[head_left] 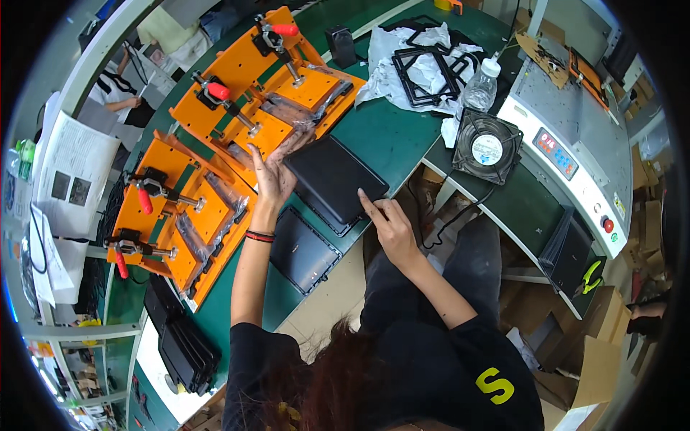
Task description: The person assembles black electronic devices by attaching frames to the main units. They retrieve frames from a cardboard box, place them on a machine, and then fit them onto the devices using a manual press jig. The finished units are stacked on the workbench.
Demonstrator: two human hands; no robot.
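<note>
The green worktop has bare room one o'clock from the smooth, black, rectangular panel near its edge; left hand, fingers spread, nine o'clock; right hand, forefinger extended, four o'clock.

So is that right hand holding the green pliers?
No, the right hand is touching the black panel, and the green pliers lie away to the right.

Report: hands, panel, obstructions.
Left hand open, at left edge of panel, contact unclear. Right hand: index fingertip on panel, near right corner. Second panel, orange jig close by.
</note>
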